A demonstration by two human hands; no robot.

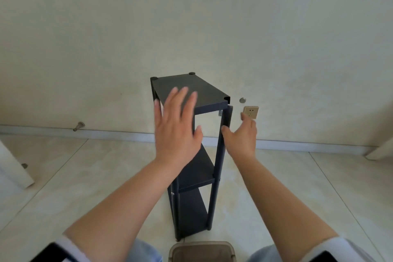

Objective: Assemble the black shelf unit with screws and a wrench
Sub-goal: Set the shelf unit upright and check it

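While blurred left hand (177,125) spreads flat, covering black shelf unit (204,93), right hand (243,136) open.

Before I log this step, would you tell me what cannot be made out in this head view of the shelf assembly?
- Left hand: blurred, and it covers the near-left corner of the top shelf, so contact there cannot be judged.
- Right hand: open beside the right post; whether it touches is unclear.
- Bracket under the top shelf: too small to show a screw.
- Brown container: cut off by the bottom edge.
- No wrench is visible.
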